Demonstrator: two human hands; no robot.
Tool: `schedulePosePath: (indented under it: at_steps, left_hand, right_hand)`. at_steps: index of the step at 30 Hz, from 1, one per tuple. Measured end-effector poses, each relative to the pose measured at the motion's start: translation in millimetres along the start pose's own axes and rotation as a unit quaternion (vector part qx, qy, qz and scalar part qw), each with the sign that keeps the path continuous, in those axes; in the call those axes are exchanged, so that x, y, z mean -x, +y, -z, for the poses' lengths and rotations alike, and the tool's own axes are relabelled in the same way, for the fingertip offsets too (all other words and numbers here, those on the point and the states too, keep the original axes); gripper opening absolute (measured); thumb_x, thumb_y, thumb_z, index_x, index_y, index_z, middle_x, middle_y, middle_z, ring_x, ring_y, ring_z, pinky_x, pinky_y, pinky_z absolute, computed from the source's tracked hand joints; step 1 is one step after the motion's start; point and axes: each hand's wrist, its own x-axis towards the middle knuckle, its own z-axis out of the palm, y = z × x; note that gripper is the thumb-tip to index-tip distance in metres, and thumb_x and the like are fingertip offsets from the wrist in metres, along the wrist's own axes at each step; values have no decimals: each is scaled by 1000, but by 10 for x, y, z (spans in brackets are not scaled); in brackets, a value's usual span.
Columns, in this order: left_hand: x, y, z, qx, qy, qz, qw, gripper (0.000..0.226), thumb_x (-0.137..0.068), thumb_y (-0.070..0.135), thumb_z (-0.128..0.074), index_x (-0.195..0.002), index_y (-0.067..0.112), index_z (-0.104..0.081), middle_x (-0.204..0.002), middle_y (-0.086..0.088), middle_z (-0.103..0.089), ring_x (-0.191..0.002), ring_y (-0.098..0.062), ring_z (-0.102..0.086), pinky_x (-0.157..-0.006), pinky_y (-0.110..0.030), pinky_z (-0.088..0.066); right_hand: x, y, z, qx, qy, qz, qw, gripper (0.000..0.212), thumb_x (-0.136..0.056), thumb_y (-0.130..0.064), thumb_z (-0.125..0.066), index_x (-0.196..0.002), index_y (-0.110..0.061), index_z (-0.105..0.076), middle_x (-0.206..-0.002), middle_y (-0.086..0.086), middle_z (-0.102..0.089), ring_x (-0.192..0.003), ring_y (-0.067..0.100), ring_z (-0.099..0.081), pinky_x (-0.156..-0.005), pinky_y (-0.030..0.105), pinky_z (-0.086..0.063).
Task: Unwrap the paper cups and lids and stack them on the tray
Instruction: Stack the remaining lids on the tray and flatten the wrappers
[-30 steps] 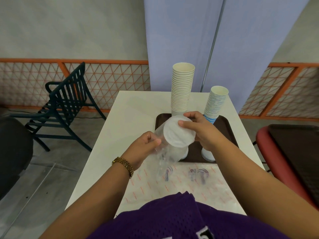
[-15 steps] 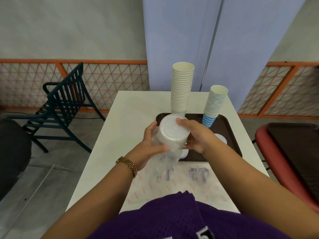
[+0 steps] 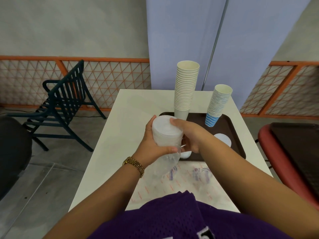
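the stack of white lids (image 3: 166, 133) sits up in the air between your hands, above the near left corner of the brown tray (image 3: 231, 128), partly out of its clear plastic sleeve (image 3: 165, 163), which hangs crumpled below. your left hand (image 3: 155, 143) wraps around the stack's side with the thumb across the sleeve; your right hand (image 3: 191, 135) curls over the top edge and far side. expect the lids to be very light, thin and slick against each other, so the column can splay or slide apart; hold it around the sides, squeezing gently, and pull the soft sleeve down from its loose end.

on the tray the tall stack of cream cups (image 3: 185, 88) and the shorter stack of blue-striped cups (image 3: 218, 104) stand at the far edge, both easy to topple. loose lids (image 3: 222, 139) lie near the front, with open tray floor between. the flat printed wrapper (image 3: 188, 180) covers the white table (image 3: 131, 121) before you, where it could slip underhand.
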Motion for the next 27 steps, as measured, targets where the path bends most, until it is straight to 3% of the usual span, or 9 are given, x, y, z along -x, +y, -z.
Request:
schedulePosePath:
  at_steps: [3, 7, 11, 14, 17, 19, 22, 27]
  left_hand:
    - [-38, -7, 37, 27, 36, -3, 999, 107, -62, 13, -90, -138, 41, -21, -138, 8, -37, -128, -15, -43, -104, -39, -47]
    - [-64, -44, 125, 42, 59, -10, 997, 95, -63, 14, -89, -130, 39, -27, -131, 11, -44, -120, -9, -49, -93, -23, -50]
    - [-94, -89, 198, 45, 55, -16, 997, 93, -65, 14, -89, -132, 37, -28, -130, 11, -46, -117, -7, -52, -87, -21, -51]
    - [-123, -108, 212, 41, 50, -18, 998, 94, -64, 12, -89, -131, 36, -29, -126, 18, -45, -115, -1, -51, -83, -13, -50]
    - [-137, -155, 226, 37, 39, -12, 998, 93, -63, 15, -90, -129, 40, -29, -127, 18, -45, -116, 0, -50, -86, -14, -49]
    - [-130, -185, 247, 29, 34, -8, 999, 94, -62, 17, -91, -128, 42, -29, -128, 17, -45, -117, -1, -50, -89, -16, -49]
    - [-97, -202, 296, 22, 33, -5, 999, 93, -64, 16, -90, -127, 42, -27, -122, 23, -43, -111, 4, -49, -79, -11, -49]
    - [-72, -295, 356, 24, 23, -12, 999, 93, -65, 14, -89, -132, 40, -30, -124, 23, -43, -107, 9, -51, -79, -13, -52]
  right_hand:
    - [6, -53, -120, 132, 50, 32, 989, 49, -90, -51, -60, -123, -16, -56, -116, 10, -66, -102, 31, -65, -88, 47, -56]
    - [55, -97, -172, 186, 67, 189, 962, 58, -92, -47, -62, -141, -24, -43, -132, -2, -53, -116, 22, -56, -97, 46, -52]
    - [161, -175, -208, 294, 34, 308, 904, 74, -84, -45, -72, -147, -29, -37, -143, -6, -39, -126, 11, -41, -104, 30, -39]
    - [174, -290, -230, 419, 0, 312, 853, 91, -73, -44, -82, -149, -33, -34, -151, -6, -34, -136, 13, -34, -110, 33, -34]
    - [146, -382, -293, 517, -26, 282, 808, 102, -65, -42, -88, -149, -36, -32, -150, -6, -37, -135, 16, -37, -109, 38, -38]
    - [108, -410, -326, 527, -31, 268, 806, 102, -63, -42, -90, -148, -37, -33, -148, -6, -39, -132, 17, -39, -107, 37, -41]
    - [102, -413, -330, 498, -43, 254, 828, 98, -65, -43, -89, -146, -37, -34, -146, -7, -42, -129, 17, -44, -104, 33, -42]
    - [97, -331, -290, 423, -37, 261, 867, 59, -83, -44, -73, -135, -34, -47, -133, -8, -55, -116, 14, -55, -91, 25, -46]
